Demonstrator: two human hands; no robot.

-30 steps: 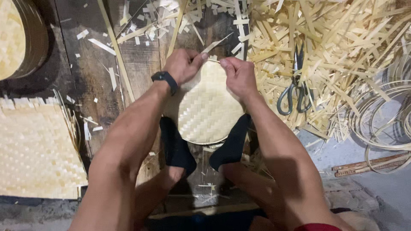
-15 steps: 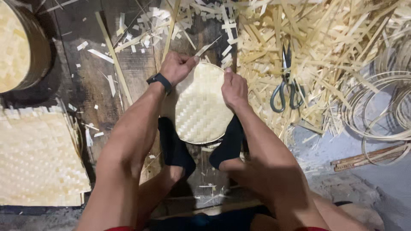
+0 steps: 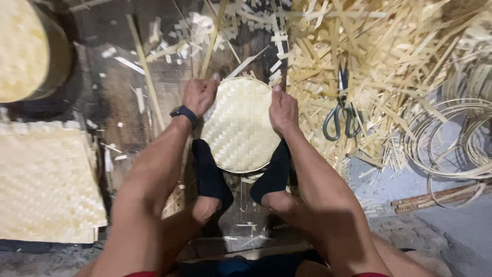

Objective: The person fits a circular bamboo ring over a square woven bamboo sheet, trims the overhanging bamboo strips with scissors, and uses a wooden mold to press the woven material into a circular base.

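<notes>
Woven bamboo disc (image 3: 238,125), round and pale, sits in the middle of the dark plank floor (image 3: 123,87), its near rim wedged between two feet in black socks (image 3: 210,174). Left hand (image 3: 199,95) is curled closed over the disc's left far rim, thumb up on the edge; a dark wristband (image 3: 183,113) sits at that wrist. Right hand (image 3: 282,110) is closed on the right rim, fingers wrapped over the edge. Scissors (image 3: 341,110) lie on a heap of bamboo strips (image 3: 389,56) towards the floor's right edge, near the right hand but apart from it. A square woven mat (image 3: 43,184) lies by the left edge, a round woven tray (image 3: 28,48) at the far left corner, and coiled bamboo hoops (image 3: 451,138) at the right edge.
</notes>
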